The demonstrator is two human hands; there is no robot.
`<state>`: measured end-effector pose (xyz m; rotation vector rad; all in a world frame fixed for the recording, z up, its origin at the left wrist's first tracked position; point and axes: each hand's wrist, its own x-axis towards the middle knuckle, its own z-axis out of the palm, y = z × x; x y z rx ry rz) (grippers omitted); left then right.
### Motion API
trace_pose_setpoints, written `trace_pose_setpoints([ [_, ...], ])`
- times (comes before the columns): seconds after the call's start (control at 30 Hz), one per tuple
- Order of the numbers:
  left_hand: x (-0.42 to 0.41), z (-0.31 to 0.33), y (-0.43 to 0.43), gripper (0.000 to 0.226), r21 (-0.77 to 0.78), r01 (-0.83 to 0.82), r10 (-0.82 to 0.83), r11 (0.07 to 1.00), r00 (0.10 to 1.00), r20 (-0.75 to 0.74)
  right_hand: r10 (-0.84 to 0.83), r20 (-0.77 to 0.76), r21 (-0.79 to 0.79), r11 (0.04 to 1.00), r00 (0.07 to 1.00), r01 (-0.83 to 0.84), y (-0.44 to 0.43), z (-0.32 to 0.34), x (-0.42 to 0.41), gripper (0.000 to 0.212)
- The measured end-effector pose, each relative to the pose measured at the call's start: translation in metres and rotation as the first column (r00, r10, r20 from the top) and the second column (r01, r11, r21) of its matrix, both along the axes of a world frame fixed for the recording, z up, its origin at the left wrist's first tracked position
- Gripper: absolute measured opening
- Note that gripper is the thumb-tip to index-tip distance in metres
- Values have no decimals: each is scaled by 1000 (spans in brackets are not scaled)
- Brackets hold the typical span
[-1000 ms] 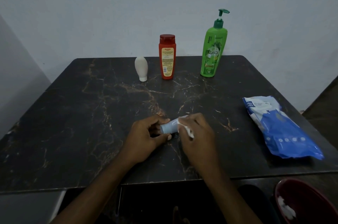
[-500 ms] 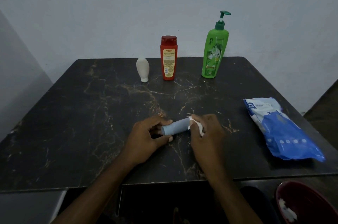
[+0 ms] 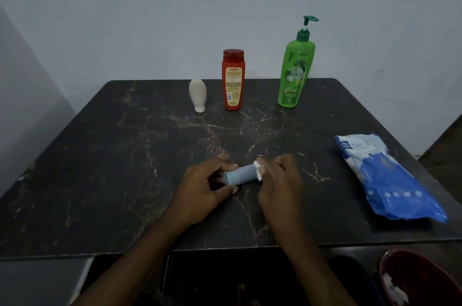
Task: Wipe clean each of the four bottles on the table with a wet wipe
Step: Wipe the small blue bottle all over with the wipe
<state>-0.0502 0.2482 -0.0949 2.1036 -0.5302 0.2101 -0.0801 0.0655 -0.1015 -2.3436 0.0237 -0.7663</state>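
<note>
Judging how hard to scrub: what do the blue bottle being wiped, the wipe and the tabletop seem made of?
The pale blue bottle: probably matte plastic, evenly coloured, no glare. The wet wipe: soft white nonwoven-looking sheet, bunched against the bottle. The table: polished dark stone or marble-look laminate, brown veining, faint sheen; which one is unclear.

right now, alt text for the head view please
A left hand holds a small blue bottle on its side over a dark table while the right hand presses a wet wipe to its end. A white bottle, red bottle and green pump bottle stand behind; a wipes pack lies right.
</note>
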Motion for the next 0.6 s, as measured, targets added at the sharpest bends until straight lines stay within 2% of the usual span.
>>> trace_pose_setpoints([
  [0.07,0,0,1,44,14,-1,0,1000,1000,18,-102,-42,95,990,994,106,-6,-1,2,20],
  [0.13,0,-2,2,44,29,-1,-1,1000,999,39,-89,-34,192,977,995,94,-7,0,2,16],
  [0.17,1,-2,2,44,35,-2,1,999,999,46,-57,-18,185,981,998,59,-6,1,1,16],
  [0.27,1,-3,1,43,41,-1,-1,999,999,47,120,34,-19,993,992,-119,4,2,-7,20],
  [0.33,1,-5,0,42,39,12,-13,999,999,29,269,47,-163,952,962,-258,10,-2,-13,20],
  [0.4,1,-6,-1,41,30,31,-31,999,999,16,314,76,-199,935,946,-294,10,-6,-9,17],
  [0.5,3,-6,1,41,15,40,-41,999,999,12,217,88,-144,969,972,-203,8,-7,-6,15],
  [0.6,3,-6,2,44,-8,31,-31,999,1000,-6,93,48,54,994,994,-96,-1,0,-9,17],
])
